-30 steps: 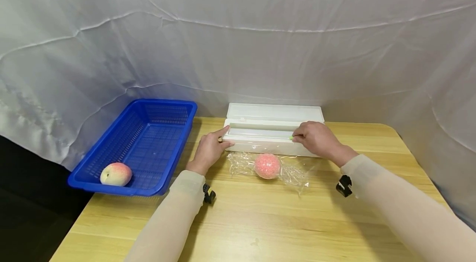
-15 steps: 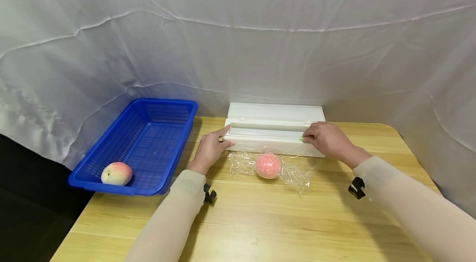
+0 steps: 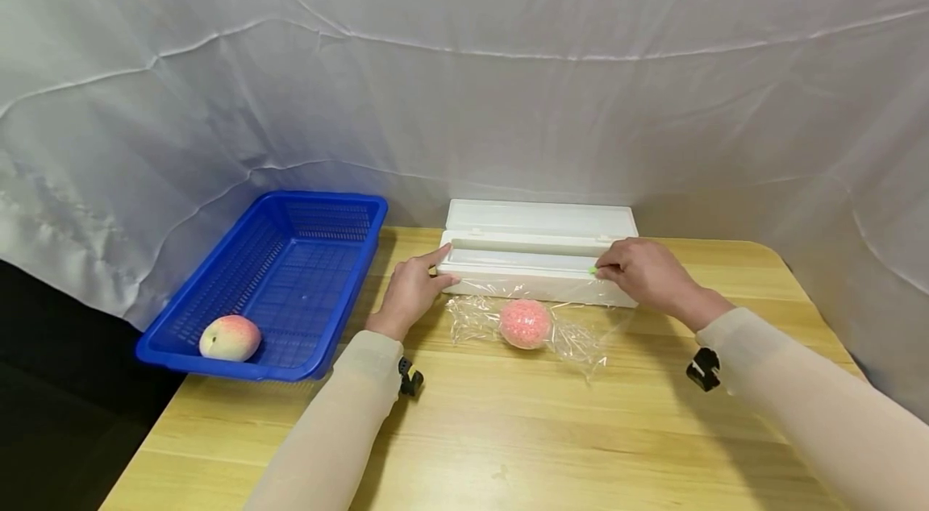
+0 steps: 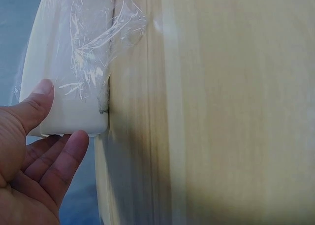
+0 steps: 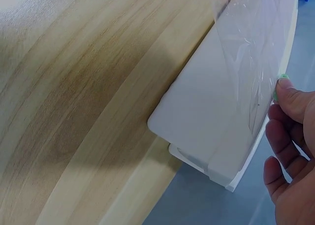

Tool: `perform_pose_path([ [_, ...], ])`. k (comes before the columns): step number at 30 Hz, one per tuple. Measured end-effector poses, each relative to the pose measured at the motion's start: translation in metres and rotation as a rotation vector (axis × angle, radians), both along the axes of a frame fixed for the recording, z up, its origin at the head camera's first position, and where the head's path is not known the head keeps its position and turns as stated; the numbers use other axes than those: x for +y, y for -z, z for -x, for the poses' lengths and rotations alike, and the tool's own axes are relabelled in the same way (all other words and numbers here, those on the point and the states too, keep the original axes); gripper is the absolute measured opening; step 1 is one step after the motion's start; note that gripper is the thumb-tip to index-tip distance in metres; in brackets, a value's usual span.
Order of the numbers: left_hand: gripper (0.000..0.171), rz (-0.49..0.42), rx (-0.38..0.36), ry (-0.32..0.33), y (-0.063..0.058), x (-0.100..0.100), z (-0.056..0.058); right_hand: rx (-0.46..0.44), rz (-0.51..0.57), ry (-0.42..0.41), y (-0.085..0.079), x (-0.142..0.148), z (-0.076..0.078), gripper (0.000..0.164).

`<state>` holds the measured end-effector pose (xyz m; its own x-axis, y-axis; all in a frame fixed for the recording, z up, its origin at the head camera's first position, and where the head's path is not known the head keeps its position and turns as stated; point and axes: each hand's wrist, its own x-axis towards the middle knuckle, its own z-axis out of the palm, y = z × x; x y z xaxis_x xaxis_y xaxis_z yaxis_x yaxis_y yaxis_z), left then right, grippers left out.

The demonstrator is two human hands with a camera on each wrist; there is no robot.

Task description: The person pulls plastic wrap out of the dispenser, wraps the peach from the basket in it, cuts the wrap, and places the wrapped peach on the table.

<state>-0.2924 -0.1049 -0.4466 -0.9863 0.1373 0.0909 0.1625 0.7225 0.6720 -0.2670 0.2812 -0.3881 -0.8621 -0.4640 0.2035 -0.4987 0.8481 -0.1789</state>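
A long white cling film dispenser (image 3: 479, 285) stands at the back of the table, its lid (image 3: 540, 217) tipped back. My left hand (image 3: 410, 293) holds its left end, thumb on the front face and other fingers round the end in the left wrist view. Near the right end, my right hand (image 3: 646, 276) pinches a small green slide cutter (image 5: 283, 78) on the front edge between thumb and forefinger. Clear film (image 4: 91, 52) hangs over the dispenser's front. Just before it lies a speckled pink ball (image 3: 525, 324), wrapped in film (image 3: 576, 342) that spreads crumpled to both sides.
To the left is a blue plastic basket (image 3: 341, 317) with a peach (image 3: 230, 338) in its near corner. It overhangs the table's left edge. A grey cloth (image 3: 464, 108) hangs close behind the wooden table (image 3: 501, 430).
My right hand has slid rightward along the dispenser's front edge with the green slide cutter, mostly in the first half second. My left hand keeps its hold, and the wrapped ball stays put.
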Motion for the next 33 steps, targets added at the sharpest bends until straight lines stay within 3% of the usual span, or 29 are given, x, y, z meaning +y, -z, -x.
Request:
perform_pose_path([
  [12,0.064,-0.009,0.0,0.007,0.001,0.001,0.0,0.037,-0.003,-0.018,0.0,0.008,-0.003,0.01],
  [22,0.065,-0.013,0.02,0.006,0.002,-0.003,0.0,0.025,-0.032,0.039,-0.003,0.042,-0.012,0.011],
  [33,0.065,-0.019,0.0,0.008,0.001,-0.003,-0.001,0.124,-0.037,0.015,0.002,0.059,-0.017,0.01],
])
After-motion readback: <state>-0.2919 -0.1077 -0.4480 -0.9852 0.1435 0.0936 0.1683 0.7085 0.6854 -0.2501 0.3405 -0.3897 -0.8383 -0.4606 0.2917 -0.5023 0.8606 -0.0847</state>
